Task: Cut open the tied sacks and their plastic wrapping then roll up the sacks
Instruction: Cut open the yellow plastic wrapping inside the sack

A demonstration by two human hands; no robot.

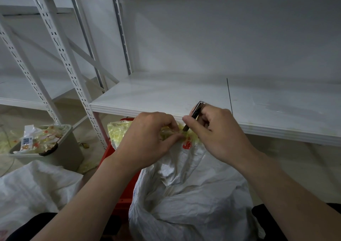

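Fingers point(170, 125) on my left hand point(147, 139) are curling in and pinching the yellowish plastic wrapping point(120, 132) that's bunching up at the top of the white sack point(184, 189). My right hand point(215, 132) is gripping a small dark cutter point(196, 113), with the thumb pressing along it. The blade end is touching the plastic right between my two hands.

All of that is happening just below the front edge of the white shelf point(166, 97). The sack is sagging open in front of the shelf, showing a bit of red print near the top. A red crate point(108, 157) is peeking out beside the sack, under the shelf edge. Left of the shelf a grey bin point(64, 148) is sitting on the floor, holding yellow plastic scraps. Another sack point(27, 189) is lying further left of the shelf, closer to me.
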